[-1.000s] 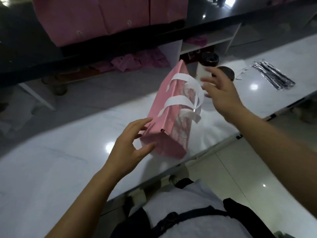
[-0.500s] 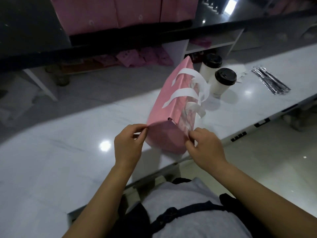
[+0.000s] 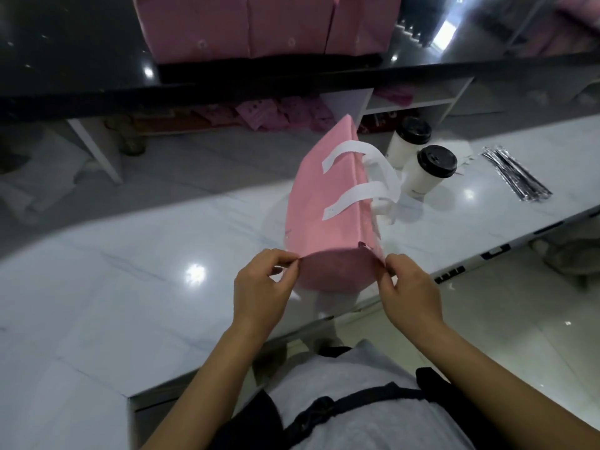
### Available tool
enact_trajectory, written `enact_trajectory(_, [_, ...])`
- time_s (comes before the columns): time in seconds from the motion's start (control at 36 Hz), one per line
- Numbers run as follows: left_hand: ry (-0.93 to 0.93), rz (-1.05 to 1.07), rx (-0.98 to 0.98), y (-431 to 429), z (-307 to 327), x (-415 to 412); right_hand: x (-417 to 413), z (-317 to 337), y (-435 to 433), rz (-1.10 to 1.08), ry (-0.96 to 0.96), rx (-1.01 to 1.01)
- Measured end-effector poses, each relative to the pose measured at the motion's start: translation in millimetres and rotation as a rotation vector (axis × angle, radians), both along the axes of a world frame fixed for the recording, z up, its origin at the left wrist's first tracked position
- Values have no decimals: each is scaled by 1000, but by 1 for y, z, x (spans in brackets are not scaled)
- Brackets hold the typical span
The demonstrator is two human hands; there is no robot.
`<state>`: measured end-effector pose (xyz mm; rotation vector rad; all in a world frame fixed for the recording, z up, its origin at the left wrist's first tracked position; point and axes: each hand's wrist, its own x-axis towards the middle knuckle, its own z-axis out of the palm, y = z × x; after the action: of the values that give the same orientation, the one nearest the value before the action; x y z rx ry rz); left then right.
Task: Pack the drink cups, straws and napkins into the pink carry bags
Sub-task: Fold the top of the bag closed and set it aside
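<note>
With the left hand (image 3: pixel 259 287) and right hand (image 3: pixel 406 287) each pinching a near corner of the bag (image 3: pixel 328 203) lying on the table (image 3: pixel 130 271), pull evenly apart to square the base without tearing.

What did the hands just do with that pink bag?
The right hand came back from beside the lidded cups and now pinches the near edge of the pink carry bag; the left hand closed on the opposite corner. Together they spread it. Cups and wrapped straws stayed put.
</note>
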<state>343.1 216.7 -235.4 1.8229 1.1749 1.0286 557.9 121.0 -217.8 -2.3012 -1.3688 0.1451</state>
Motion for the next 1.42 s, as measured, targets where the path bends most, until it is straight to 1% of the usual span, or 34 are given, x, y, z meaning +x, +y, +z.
enact_trajectory(0.08, [19,-69,25,-10,-1,5,14,2,4,-36,66,0])
enact_trajectory(0.22, [-6,-89,34,-15,-9,9,23,6,8,32,124,7])
enact_trajectory(0.28, [-34,-116,30,-13,-9,5,28,9,6,81,203,-1])
enact_trajectory(0.33, [-112,-112,1,-11,-9,-1,36,13,4,99,336,-5])
enact_trajectory(0.36, [-164,-76,-54,-10,-8,-3,41,15,4,86,403,12])
enact_trajectory(0.42, [-250,22,-223,-5,-10,-7,53,16,6,13,558,93])
enact_trajectory(0.47, [-290,67,-399,5,-17,-6,63,14,14,-90,750,149])
enact_trajectory(0.53, [-315,59,-537,16,-21,-1,70,9,26,-163,945,121])
enact_trajectory(0.58, [-343,27,-621,25,-20,9,71,2,41,-192,1124,79])
enact_trajectory(0.67, [-366,35,-698,33,-17,27,69,-13,65,-213,1274,30])
enact_trajectory(0.81, [-433,110,-801,40,-17,45,60,-18,88,-208,1342,16])
enact_trajectory(0.86, [-460,130,-827,41,-17,50,57,-17,91,-175,1360,-1])
enact_trajectory(0.97, [-432,173,-871,42,-17,61,56,-14,92,-128,1436,20])
enact_trajectory(1.06, [-459,188,-930,40,-15,70,59,-16,89,-113,1507,16])
enact_trajectory(1.11, [-480,181,-920,33,-7,81,64,-19,85,-102,1577,-10])
enact_trajectory(1.22, [-581,231,-901,9,10,109,79,-9,72,-74,1764,-32])
enact_trajectory(1.31, [-612,268,-842,-13,20,129,99,3,57,-32,1832,-55])
enact_trajectory(1.42, [-660,311,-802,-41,31,153,132,28,36,99,1742,-41])
